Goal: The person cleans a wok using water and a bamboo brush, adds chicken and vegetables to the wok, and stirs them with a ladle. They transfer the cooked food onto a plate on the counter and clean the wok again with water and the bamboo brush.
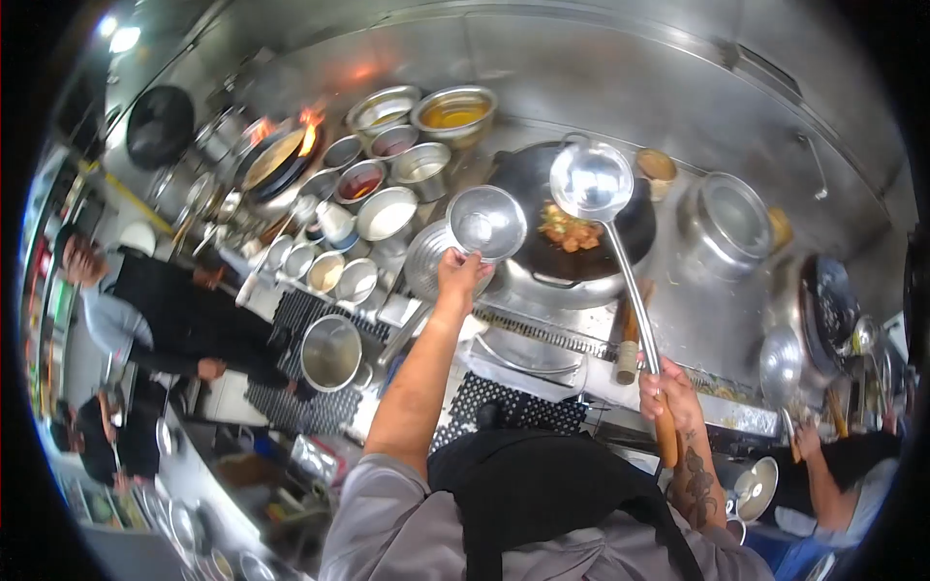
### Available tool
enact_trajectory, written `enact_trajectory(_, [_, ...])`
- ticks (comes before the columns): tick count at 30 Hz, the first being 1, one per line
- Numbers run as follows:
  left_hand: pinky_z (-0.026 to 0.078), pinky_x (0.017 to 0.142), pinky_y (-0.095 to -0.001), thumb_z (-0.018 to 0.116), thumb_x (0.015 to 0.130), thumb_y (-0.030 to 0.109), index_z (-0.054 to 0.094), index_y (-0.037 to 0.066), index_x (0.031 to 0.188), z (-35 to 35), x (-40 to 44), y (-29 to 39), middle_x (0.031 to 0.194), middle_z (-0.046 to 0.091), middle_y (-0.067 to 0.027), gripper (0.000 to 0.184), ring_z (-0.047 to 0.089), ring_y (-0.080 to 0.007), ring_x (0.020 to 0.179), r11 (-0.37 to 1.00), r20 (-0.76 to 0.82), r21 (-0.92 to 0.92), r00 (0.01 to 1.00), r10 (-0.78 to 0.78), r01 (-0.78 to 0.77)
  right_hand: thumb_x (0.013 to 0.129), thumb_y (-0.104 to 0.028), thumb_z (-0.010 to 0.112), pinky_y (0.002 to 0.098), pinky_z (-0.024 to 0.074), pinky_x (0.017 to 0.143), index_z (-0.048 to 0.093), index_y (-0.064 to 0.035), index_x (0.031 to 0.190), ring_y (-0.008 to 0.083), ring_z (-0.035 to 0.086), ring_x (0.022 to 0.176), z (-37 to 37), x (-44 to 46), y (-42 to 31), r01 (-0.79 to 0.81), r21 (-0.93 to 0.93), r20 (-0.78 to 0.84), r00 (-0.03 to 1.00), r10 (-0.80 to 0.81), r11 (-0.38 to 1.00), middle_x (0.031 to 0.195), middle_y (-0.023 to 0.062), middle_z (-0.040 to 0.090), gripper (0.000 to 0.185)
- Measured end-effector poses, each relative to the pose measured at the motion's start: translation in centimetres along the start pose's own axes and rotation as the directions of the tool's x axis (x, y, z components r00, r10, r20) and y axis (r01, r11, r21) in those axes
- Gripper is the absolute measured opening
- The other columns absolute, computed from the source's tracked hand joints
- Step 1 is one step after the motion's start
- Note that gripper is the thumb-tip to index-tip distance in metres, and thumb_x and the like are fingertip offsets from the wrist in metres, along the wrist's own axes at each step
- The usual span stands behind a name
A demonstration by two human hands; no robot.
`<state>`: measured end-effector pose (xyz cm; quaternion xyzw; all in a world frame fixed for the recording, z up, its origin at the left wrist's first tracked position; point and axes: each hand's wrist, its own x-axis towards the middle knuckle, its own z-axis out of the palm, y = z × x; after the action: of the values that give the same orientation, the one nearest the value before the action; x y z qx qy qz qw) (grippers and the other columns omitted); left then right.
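Observation:
My left hand grips the rim of a small metal bowl, tilted so that its inside faces me; no food shows in it. A large ladle is in my right hand, the fingers wrapped around its wooden handle. The ladle's round head hangs over the far part of a dark wok. Browned food pieces with some green bits lie in the wok. Beneath the bowl a round perforated strainer is partly hidden.
Left of the wok stand several metal pots and bowls, one with yellow liquid. Flames rise at another wok. A large pot sits to the right. Co-workers stand at left and right. A deep pot is low at left.

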<state>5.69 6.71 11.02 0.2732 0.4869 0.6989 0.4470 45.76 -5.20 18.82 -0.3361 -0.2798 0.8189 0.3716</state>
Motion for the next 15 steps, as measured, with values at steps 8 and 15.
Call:
enact_trajectory(8, [0.058, 0.07, -0.0367, 0.056, 0.088, 0.002, 0.049, 0.003, 0.092, -9.7, -11.4, 3.7, 0.084, 0.059, -0.008, 0.008, 0.062, -0.0194, 0.07, 0.967, -0.303, -0.253, 0.948, -0.097, 0.018, 0.09, -0.004, 0.055, 0.0268, 0.0382, 0.043, 0.047, -0.0018, 0.127, 0.0088, 0.041, 0.043, 5.4, 2.3, 3.6, -0.259, -0.369, 0.25, 0.897, 0.364, 0.893, 0.068, 0.0005, 0.044, 0.037])
enact_trajectory(15, [0.057, 0.074, -0.0363, 0.054, 0.089, 0.002, 0.049, 0.003, 0.102, -24.9, -28.1, 7.1, 0.095, 0.06, -0.0089, 0.014, 0.062, -0.0195, 0.08, 0.892, -0.639, -0.372, 0.768, -0.045, -0.257, 0.09, -0.007, 0.054, 0.0269, 0.0393, 0.041, 0.045, -0.0018, 0.13, 0.0093, 0.042, 0.042, 14.4, 5.7, 8.9, -0.445, -0.584, 0.461, 0.507, 0.729, 0.679, 0.068, 0.0032, 0.043, 0.041])
